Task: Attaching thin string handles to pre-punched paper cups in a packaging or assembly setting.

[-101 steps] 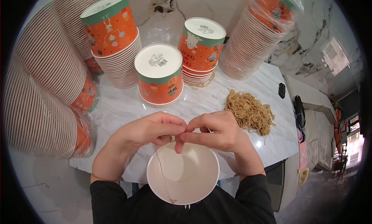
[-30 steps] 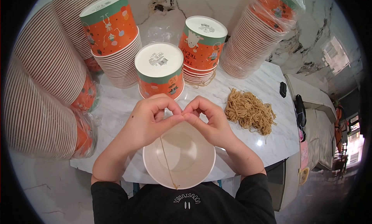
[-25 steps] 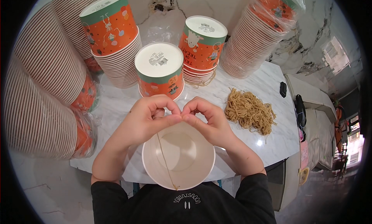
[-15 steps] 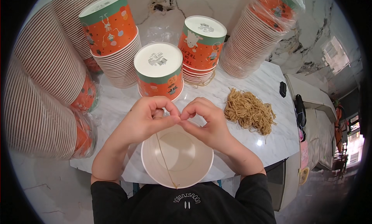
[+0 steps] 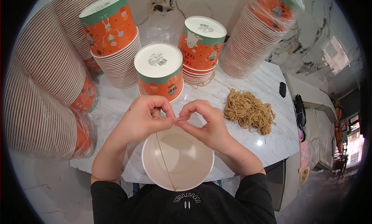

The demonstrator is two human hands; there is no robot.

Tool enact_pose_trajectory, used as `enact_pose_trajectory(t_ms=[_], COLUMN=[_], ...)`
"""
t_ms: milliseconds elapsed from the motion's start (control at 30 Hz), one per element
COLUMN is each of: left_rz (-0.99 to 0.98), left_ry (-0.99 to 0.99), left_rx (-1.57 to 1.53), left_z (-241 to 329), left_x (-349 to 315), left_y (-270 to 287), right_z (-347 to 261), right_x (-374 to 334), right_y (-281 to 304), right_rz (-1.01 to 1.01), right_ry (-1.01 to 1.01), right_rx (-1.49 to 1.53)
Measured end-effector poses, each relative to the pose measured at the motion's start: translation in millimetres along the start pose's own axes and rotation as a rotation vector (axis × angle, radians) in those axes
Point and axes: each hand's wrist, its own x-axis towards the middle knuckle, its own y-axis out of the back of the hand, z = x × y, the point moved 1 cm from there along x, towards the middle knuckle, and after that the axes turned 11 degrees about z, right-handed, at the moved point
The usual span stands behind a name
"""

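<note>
"Where are the hands?"

"Above an open white bucket (image 5: 202, 162) in front of the person's black shirt (image 5: 155, 208). The left hand (image 5: 146, 117) pinches a thin tan cord (image 5: 163, 158) between thumb and forefinger. The right hand (image 5: 207, 123) pinches a short bit of it, fingertips just beside the left's."

"And the cord?"

"It runs from under the left hand across the bucket's mouth to a small tuft, perhaps a knot, at the near rim."

"What could go wrong?"

"Held only by fingertips, the thin strand could slip from a slack pinch. A hard tug could strain the rim or tip the bucket, since neither hand steadies it."

"What can't you make out?"

"The far rim and the cord's end are behind the hands. Any loop between the fingertips is too small to tell. Stacked buckets (image 5: 42, 111) at left fade into the dark lens edge."
</note>
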Motion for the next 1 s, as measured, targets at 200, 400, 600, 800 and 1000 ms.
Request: enact_pose_trajectory(t_ms=[200, 400, 600, 800, 1000], left_rz=[0.005, -0.017, -0.076, -0.058, -0.011], left_ry=[-0.024, -0.008, 0.056, -0.037, 0.012], left_rx=[-0.072, -0.085, -0.08, -0.035, 0.028], left_z=[-11.2, -6.6, 1.5, 5.4, 5.7], left_x=[2.7, 4.2, 3.3, -0.7, -1.4], left_y=[6.0, 4.4, 4.4, -5.4, -1.5], right_z=[6.8, 3.5, 2.1, -1.3, -2.1], right_x=[1.6, 1.9, 1.2, 2.8, 3.5], right_y=[2.8, 3.9, 6.1, 4.7, 5.0], right_rz=[0.006, -0.018, -0.045, -0.057, -0.1], right_ry=[0.059, 0.021, -0.002, 0.012, 0.011], right_rx=[-0.045, 0.019, 0.031, 0.043, 0.018])
